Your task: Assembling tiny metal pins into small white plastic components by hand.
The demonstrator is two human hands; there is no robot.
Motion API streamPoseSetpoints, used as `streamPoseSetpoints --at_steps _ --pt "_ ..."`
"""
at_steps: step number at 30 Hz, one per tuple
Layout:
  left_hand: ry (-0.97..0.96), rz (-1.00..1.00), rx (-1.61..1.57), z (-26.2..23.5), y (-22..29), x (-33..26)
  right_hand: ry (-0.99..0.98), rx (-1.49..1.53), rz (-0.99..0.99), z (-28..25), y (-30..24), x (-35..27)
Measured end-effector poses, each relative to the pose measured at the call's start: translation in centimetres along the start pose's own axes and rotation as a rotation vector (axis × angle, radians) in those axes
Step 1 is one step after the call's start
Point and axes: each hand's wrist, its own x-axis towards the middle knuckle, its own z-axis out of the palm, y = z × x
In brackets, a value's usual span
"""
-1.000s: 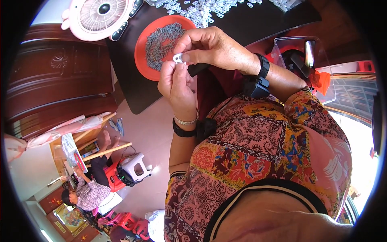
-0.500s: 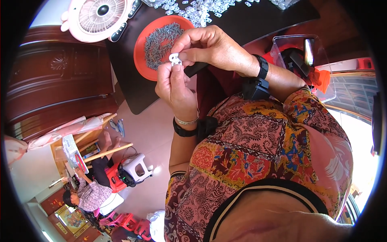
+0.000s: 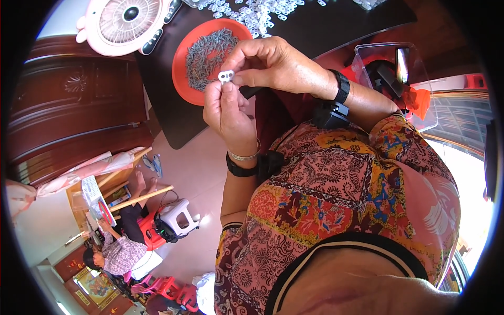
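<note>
Upper middle of the frame, a small white plastic piece is pinched between both hands, held up above the edge of a black table. The left hand is closed around it from below, thumb and fingertips pressing at its underside. The right hand is curled over from above, fingers clamped on the same piece; a dark object is tucked just under this hand, kind not clear. Black bands are worn on both wrists.

Just behind the hands, an orange round tray filled with small grey metal parts sits on the table. More white plastic pieces are scattered at the top edge of the frame. A pink fan stands at the upper left. A clear plastic box is seen at the upper right. Lower left, another person is seated by a white stool.

Step judged: a fitting or pressing of the white piece, mid-assembly, with both hands engaged. Whether a metal part is already seated in it cannot be told, too small. Next move would likely call for steady pinch pressure and fine alignment at the fingertips, with the piece kept from slipping.
</note>
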Motion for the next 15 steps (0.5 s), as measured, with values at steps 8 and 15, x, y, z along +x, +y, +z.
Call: streamPoseSetpoints --at_steps 8,15 --pt "-0.022 -0.160 -0.152 -0.08 0.42 0.04 -0.038 -0.138 -0.030 -0.04 0.05 -0.21" --pt "-0.004 -0.201 -0.166 0.07 0.74 0.31 -0.061 -0.374 -0.074 -0.51 -0.45 -0.19"
